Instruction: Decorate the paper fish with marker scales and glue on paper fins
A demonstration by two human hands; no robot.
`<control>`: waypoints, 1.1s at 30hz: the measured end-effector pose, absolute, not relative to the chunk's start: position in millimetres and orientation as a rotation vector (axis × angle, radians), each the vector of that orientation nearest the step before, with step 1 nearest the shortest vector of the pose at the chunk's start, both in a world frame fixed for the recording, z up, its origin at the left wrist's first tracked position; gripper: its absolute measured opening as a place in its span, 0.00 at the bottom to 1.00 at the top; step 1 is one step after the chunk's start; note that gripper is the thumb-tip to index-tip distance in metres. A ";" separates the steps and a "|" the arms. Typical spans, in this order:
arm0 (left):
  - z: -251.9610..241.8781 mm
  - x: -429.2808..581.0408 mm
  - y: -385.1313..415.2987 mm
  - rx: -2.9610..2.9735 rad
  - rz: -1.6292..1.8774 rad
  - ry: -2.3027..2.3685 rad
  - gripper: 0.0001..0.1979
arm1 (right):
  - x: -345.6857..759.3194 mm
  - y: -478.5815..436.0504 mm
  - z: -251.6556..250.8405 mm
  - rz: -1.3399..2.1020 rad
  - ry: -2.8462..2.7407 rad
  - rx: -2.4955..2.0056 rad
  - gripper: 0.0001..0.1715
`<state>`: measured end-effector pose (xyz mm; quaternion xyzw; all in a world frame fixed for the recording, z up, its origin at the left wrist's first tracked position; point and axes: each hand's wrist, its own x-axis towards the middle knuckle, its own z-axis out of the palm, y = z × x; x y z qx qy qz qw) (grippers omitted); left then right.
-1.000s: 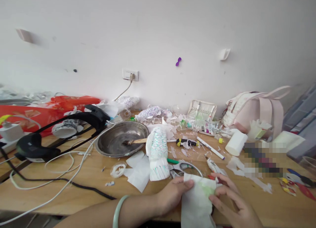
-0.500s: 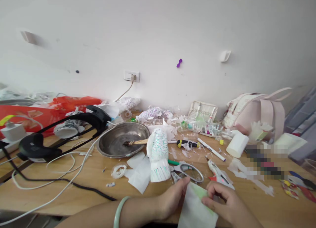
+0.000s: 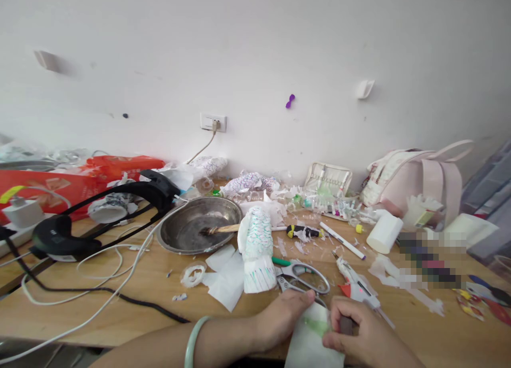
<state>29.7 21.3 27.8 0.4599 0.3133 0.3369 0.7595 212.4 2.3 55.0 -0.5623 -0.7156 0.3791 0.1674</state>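
A white paper sheet with a pale green patch is held low at the front edge. My left hand, with a pale green bangle on its wrist, grips the sheet's left side. On the right side, my right hand pinches the sheet; a small dark item shows by its fingers, too hidden to name. Just beyond lie grey-and-green scissors. Behind my left hand lies a white fish-like form with coloured scale marks. A glue gun rests beyond my right hand.
A metal bowl holds a brush tip. Black headgear and cables lie left, near red bags. Behind are scraps, a marker and a yellow-black tool. A white roll and pink backpack stand right.
The sheet has moved slightly down and left. My right hand has shifted a little, and a dark item now shows by its fingers. The glue gun's visible outline has changed slightly.
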 end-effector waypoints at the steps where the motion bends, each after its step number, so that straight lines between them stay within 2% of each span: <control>1: 27.5 30.2 21.5 0.992 0.739 0.674 0.27 | 212.5 4.1 53.3 1.045 -2.020 -1.661 0.13; 6: 27.5 31.1 21.6 0.989 0.731 0.633 0.27 | 216.6 12.4 48.1 0.958 -1.996 -1.729 0.14; 11: 30.3 30.5 20.6 0.936 0.681 0.534 0.26 | 221.3 11.4 43.1 1.089 -1.817 -1.573 0.11; 16: 29.7 33.1 22.3 0.927 0.750 0.550 0.28 | 221.9 5.8 33.4 1.157 -1.497 -1.453 0.28; 22: 28.4 34.3 24.7 0.936 0.832 0.584 0.28 | 213.6 -7.1 35.8 1.350 -1.300 -1.382 0.20; 27: 30.0 33.6 24.6 0.968 0.854 0.574 0.28 | 204.3 -9.2 39.2 1.208 -1.229 -1.418 0.23; 33: 26.2 34.9 23.2 0.874 0.839 0.520 0.24 | 208.4 -7.1 15.2 1.078 -1.241 -1.451 0.23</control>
